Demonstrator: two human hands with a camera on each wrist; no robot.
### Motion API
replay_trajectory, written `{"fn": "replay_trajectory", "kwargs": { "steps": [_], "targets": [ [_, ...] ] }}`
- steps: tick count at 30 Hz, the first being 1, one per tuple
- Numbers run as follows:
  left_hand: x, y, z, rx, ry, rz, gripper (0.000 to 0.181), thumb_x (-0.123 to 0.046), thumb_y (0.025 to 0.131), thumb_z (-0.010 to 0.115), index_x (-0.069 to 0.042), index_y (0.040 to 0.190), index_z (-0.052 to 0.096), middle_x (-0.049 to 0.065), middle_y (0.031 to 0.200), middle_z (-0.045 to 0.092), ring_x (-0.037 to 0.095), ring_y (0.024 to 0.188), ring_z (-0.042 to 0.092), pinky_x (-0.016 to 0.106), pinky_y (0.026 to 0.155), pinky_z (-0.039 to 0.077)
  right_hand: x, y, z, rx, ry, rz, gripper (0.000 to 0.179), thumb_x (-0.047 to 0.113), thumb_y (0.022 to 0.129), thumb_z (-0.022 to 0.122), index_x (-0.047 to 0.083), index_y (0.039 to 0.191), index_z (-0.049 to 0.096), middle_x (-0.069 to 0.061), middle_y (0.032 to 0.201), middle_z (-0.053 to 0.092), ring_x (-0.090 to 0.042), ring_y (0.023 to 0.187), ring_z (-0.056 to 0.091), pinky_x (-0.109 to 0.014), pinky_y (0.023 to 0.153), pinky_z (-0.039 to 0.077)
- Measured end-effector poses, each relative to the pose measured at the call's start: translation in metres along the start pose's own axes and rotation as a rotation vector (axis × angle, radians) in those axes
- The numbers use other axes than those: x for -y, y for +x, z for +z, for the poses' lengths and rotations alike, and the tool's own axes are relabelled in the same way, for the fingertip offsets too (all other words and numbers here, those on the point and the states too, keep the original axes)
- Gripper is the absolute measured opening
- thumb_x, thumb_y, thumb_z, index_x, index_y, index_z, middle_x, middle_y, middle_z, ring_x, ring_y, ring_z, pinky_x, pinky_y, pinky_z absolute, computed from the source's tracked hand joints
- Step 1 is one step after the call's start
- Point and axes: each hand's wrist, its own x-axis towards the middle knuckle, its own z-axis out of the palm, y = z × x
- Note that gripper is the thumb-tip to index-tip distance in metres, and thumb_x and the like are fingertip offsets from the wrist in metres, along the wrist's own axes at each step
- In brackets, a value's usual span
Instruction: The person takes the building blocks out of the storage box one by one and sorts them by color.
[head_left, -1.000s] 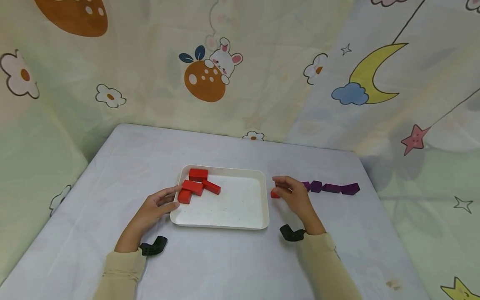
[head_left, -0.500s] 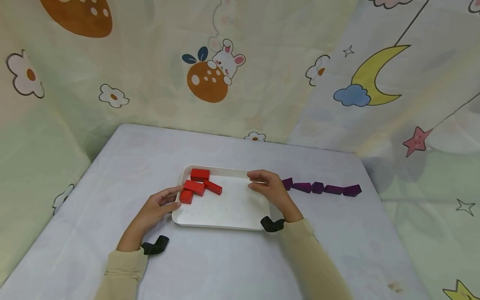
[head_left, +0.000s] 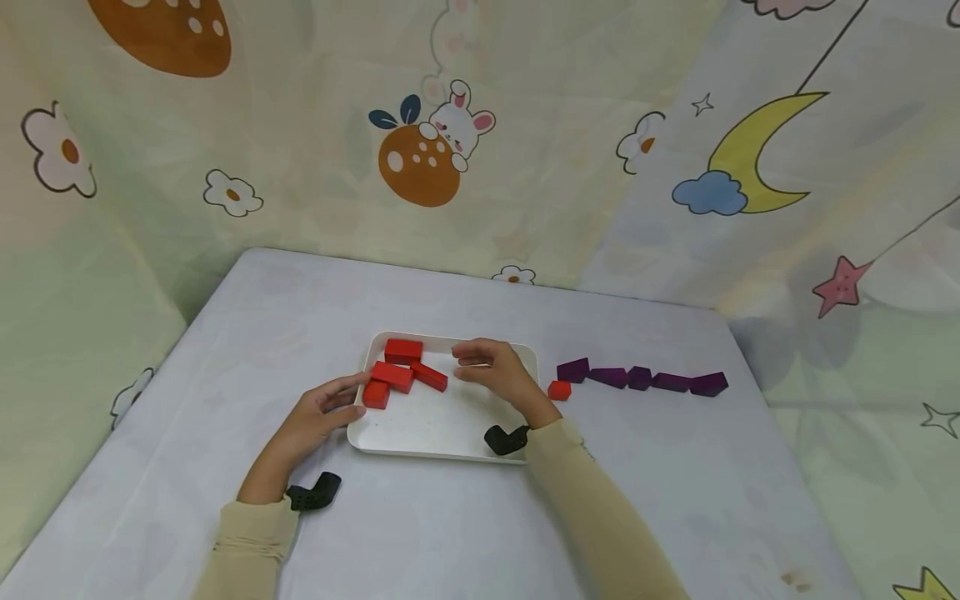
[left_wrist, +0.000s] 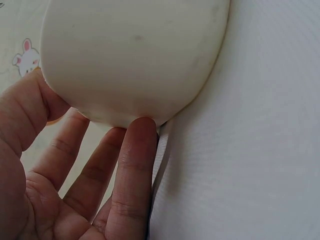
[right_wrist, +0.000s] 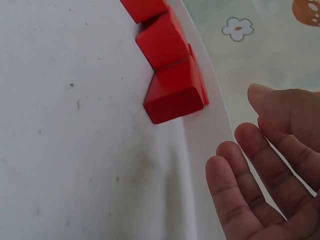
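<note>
A white tray lies on the table with several red blocks heaped at its left end. My left hand is at the tray's left edge; in the left wrist view, extended fingers touch the outside of the tray wall. Over the right half of the tray is my right hand, fingers loosely bent and holding nothing. In the right wrist view the palm faces the camera, apart from the red blocks. A single red block sits on the table just right of the tray.
Several dark purple blocks form a row on the white-covered table, right of the tray. A printed cloth hangs behind the table. Each wrist carries a black mount, such as the left one.
My right hand has moved left from beside the single red block to over the tray. That red block is now in plain sight. My left hand has kept its place at the tray.
</note>
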Motion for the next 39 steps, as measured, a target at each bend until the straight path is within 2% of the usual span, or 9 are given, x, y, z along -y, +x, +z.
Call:
{"fn": "replay_trajectory", "kwargs": {
  "steps": [5,10,14,21,24,29,32,35,39],
  "targets": [
    [0.000,0.000,0.000,-0.004,-0.002,-0.001,0.062,-0.016,0.104,0.071,-0.006,0.161,0.050,0.021,0.168,0.043,0.045,0.149,0.045,0.043,0.107,0.056,0.001,0.009,0.014,0.046,-0.014,0.028,0.036,0.001,0.097,0.078,-0.006,0.131,0.071,-0.020,0.130,0.073,-0.034,0.119,0.071,-0.038,0.102,0.060],
    [0.001,0.001,0.000,-0.005,0.006,0.008,0.062,-0.016,0.105,0.070,-0.005,0.162,0.049,0.022,0.168,0.042,0.046,0.149,0.045,0.049,0.110,0.055,-0.003,0.016,0.024,0.067,-0.062,0.074,0.037,0.000,0.092,0.084,-0.004,0.127,0.074,-0.017,0.124,0.076,-0.029,0.113,0.074,-0.035,0.098,0.061],
    [0.000,0.002,0.001,-0.003,0.014,0.005,0.062,-0.018,0.105,0.071,-0.006,0.162,0.049,0.022,0.169,0.042,0.046,0.149,0.045,0.050,0.109,0.055,-0.002,0.017,0.027,0.037,-0.143,0.101,0.030,-0.002,0.091,0.084,-0.001,0.120,0.078,-0.013,0.113,0.078,-0.023,0.103,0.074,-0.032,0.093,0.062],
    [-0.001,0.002,0.001,0.000,-0.003,0.007,0.062,-0.016,0.104,0.071,-0.006,0.162,0.050,0.022,0.168,0.042,0.045,0.148,0.046,0.037,0.104,0.057,0.002,0.012,0.022,-0.060,-0.141,0.120,0.023,-0.002,0.094,0.079,0.003,0.116,0.080,-0.010,0.111,0.078,-0.023,0.100,0.071,-0.031,0.087,0.061],
    [0.000,0.001,0.000,0.003,-0.010,0.012,0.062,-0.015,0.105,0.070,-0.005,0.162,0.049,0.023,0.168,0.043,0.046,0.148,0.047,0.030,0.099,0.058,0.004,0.008,0.017,-0.104,-0.103,0.096,0.022,-0.002,0.095,0.078,0.003,0.117,0.080,-0.010,0.114,0.078,-0.024,0.104,0.071,-0.032,0.090,0.060],
    [0.001,0.000,0.000,0.000,-0.012,0.014,0.062,-0.014,0.104,0.070,-0.004,0.162,0.049,0.023,0.167,0.043,0.046,0.147,0.047,0.026,0.097,0.057,0.004,-0.005,0.003,-0.147,-0.016,-0.002,0.023,-0.001,0.097,0.077,0.000,0.120,0.078,-0.013,0.120,0.077,-0.028,0.109,0.072,-0.033,0.093,0.060],
    [0.001,0.000,0.000,-0.002,0.000,0.015,0.062,-0.014,0.105,0.070,-0.004,0.162,0.049,0.023,0.168,0.043,0.046,0.148,0.046,0.031,0.100,0.058,0.003,-0.015,-0.007,-0.170,0.037,-0.051,0.025,-0.002,0.097,0.077,-0.002,0.122,0.077,-0.016,0.122,0.076,-0.028,0.111,0.070,-0.028,0.092,0.060],
    [0.001,0.001,0.001,-0.007,0.010,0.003,0.061,-0.016,0.104,0.070,-0.006,0.161,0.051,0.022,0.168,0.043,0.046,0.149,0.045,0.042,0.106,0.057,0.002,-0.027,-0.018,-0.198,0.104,-0.087,0.027,-0.005,0.096,0.077,-0.007,0.123,0.075,-0.019,0.123,0.074,-0.026,0.111,0.070,-0.025,0.093,0.060],
    [0.000,0.001,0.001,-0.013,0.017,-0.013,0.061,-0.017,0.104,0.071,-0.008,0.161,0.051,0.021,0.169,0.042,0.046,0.150,0.044,0.053,0.112,0.053,-0.001,-0.043,-0.032,-0.230,0.166,-0.125,0.028,-0.011,0.093,0.077,-0.012,0.121,0.072,-0.023,0.121,0.072,-0.022,0.108,0.069,-0.025,0.093,0.061]
  ]
}}
